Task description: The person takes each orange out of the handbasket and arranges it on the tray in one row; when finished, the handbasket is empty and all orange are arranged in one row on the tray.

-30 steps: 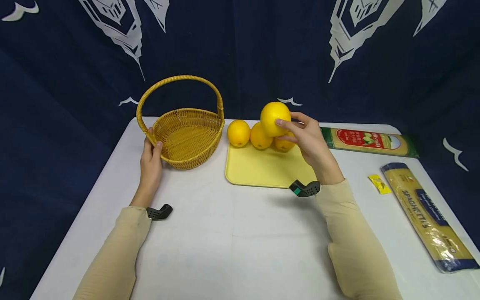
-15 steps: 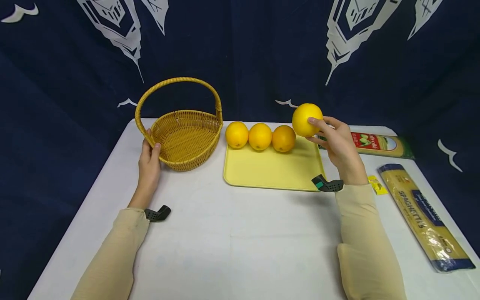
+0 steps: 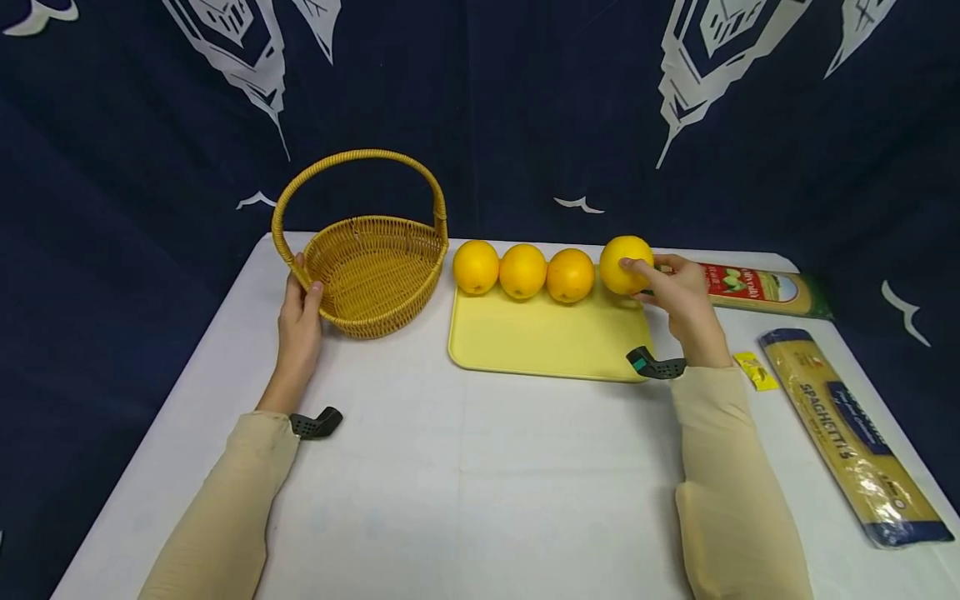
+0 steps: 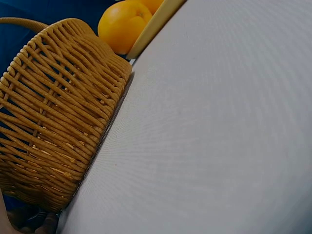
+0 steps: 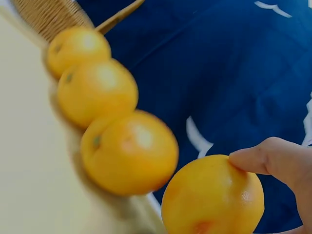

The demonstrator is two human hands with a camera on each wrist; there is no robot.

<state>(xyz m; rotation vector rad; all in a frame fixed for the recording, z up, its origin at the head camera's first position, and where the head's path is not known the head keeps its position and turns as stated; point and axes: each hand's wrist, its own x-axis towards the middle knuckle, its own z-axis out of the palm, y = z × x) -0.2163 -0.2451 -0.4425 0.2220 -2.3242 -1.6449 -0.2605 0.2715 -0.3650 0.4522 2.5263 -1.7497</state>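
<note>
With thumb and fingers my right hand [image 3: 682, 296] grips an orange [image 3: 625, 264] at the back right corner of a yellow tray [image 3: 547, 337]. Three more oranges [image 3: 522, 272] form a row along the tray's back edge, left of the held one. In the right wrist view the thumb presses on the held orange [image 5: 212, 197], close beside the nearest of the row [image 5: 129, 153]. My left hand [image 3: 300, 329] holds the left side of a wicker basket [image 3: 367, 321] near the foot of its tall handle. No fruit shows in the basket; the left fingertips are partly hidden.
Beyond my right hand lies a green and red pasta packet [image 3: 757, 285]. Nearer on the right are a small yellow sachet [image 3: 756, 371] and a long spaghetti packet [image 3: 855, 433]. A dark blue curtain [image 3: 495, 117] hangs behind the white table [image 3: 465, 483].
The right hand carried its orange rightward from above the row, then lowered it to the tray's back right corner. The left hand and basket stayed in place.
</note>
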